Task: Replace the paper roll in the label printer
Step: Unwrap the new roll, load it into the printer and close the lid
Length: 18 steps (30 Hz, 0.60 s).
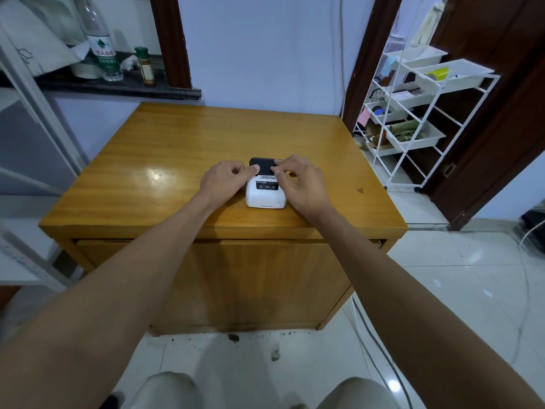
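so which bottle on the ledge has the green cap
The small amber bottle, right of the tall clear water bottle. It is short and brown-bodied; the tall one is clear with a green-and-white label.

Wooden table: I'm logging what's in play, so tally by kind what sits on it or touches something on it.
Label printer: 1
Hands, left hand and right hand, both on the printer's black lid: 2
Total: 3

Bare forearms, no sleeves; light grey trousers (354, 394).
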Each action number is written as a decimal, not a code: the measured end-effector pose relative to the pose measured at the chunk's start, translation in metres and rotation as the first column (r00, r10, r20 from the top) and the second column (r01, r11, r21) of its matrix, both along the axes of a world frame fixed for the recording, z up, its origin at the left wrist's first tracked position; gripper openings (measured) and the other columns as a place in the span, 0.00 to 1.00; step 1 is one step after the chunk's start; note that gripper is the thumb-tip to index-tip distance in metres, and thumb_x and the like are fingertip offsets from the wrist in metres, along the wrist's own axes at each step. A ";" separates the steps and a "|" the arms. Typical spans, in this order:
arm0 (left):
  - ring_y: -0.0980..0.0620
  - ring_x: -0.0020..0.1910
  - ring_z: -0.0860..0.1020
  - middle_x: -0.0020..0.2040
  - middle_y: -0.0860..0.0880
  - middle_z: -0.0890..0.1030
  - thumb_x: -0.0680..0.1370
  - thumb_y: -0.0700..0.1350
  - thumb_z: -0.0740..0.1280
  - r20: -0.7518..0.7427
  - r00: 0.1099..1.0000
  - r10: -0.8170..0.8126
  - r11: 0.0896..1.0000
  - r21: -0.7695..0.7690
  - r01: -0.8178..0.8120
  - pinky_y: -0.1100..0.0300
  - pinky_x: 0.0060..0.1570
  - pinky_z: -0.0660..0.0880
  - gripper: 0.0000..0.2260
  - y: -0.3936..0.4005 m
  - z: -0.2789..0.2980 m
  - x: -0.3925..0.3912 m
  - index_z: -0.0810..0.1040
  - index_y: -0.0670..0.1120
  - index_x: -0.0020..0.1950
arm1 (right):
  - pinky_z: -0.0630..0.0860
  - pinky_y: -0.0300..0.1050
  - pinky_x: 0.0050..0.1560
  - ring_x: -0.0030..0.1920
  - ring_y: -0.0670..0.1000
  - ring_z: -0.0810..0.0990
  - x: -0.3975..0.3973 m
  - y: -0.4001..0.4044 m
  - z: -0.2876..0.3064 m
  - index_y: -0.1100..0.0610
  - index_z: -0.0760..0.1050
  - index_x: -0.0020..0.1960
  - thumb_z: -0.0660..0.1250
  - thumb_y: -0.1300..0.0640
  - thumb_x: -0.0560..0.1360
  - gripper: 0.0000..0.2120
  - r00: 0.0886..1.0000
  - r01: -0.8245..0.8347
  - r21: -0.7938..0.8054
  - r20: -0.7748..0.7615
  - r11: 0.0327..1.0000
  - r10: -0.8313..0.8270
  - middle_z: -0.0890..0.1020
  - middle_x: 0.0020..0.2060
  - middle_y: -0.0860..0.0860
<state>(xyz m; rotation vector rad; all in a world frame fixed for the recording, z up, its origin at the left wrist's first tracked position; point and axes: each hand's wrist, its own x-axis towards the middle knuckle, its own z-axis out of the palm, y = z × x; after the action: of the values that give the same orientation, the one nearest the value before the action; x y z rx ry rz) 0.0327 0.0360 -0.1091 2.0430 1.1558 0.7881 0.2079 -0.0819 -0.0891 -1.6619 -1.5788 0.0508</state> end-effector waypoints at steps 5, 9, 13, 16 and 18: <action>0.52 0.33 0.69 0.29 0.55 0.70 0.79 0.67 0.64 0.004 1.000 -0.005 1.000 -0.008 0.005 0.53 0.38 0.63 0.25 0.001 -0.001 -0.001 0.68 0.50 0.32 | 0.81 0.48 0.54 0.51 0.44 0.84 0.001 0.008 0.009 0.54 0.87 0.48 0.71 0.53 0.79 0.08 0.994 0.041 -0.021 -0.099 0.999 -0.043 0.87 0.49 0.45; 0.52 0.34 0.70 0.29 0.55 0.70 0.79 0.68 0.64 -0.001 1.000 -0.002 1.000 -0.013 0.002 0.53 0.39 0.63 0.25 0.001 -0.001 0.000 0.69 0.50 0.32 | 0.83 0.47 0.52 0.48 0.43 0.85 0.009 0.014 0.011 0.55 0.88 0.47 0.74 0.58 0.77 0.04 0.980 0.021 -0.044 -0.198 0.999 -0.029 0.88 0.48 0.45; 0.52 0.34 0.70 0.30 0.54 0.71 0.79 0.67 0.64 0.001 1.000 0.003 1.000 -0.011 -0.003 0.53 0.39 0.64 0.25 0.001 -0.001 0.000 0.71 0.49 0.33 | 0.83 0.44 0.52 0.48 0.46 0.85 0.015 0.019 0.012 0.58 0.87 0.47 0.75 0.63 0.76 0.02 0.971 -0.026 -0.057 -0.238 0.998 0.011 0.87 0.48 0.48; 0.52 0.34 0.70 0.31 0.53 0.72 0.79 0.67 0.64 0.001 1.000 0.002 1.000 -0.013 -0.002 0.53 0.39 0.64 0.24 0.002 -0.001 -0.001 0.72 0.49 0.35 | 0.79 0.37 0.47 0.43 0.45 0.80 0.015 0.022 0.013 0.55 0.86 0.54 0.74 0.63 0.77 0.08 0.970 -0.044 -0.084 -0.241 0.996 0.023 0.85 0.52 0.47; 0.52 0.34 0.70 0.31 0.53 0.72 0.79 0.67 0.64 0.001 1.000 0.008 1.000 -0.013 -0.008 0.54 0.39 0.64 0.24 0.002 -0.002 0.000 0.72 0.48 0.35 | 0.77 0.30 0.45 0.43 0.44 0.77 0.015 0.022 0.015 0.53 0.83 0.65 0.71 0.62 0.79 0.15 0.977 -0.055 -0.135 -0.213 0.989 0.026 0.82 0.57 0.47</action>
<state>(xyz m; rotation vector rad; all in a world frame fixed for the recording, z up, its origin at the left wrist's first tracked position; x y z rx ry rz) 0.0324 0.0381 -0.1110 2.0283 1.1666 0.7836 0.2226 -0.0596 -0.0741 -1.6707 -1.4750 0.3562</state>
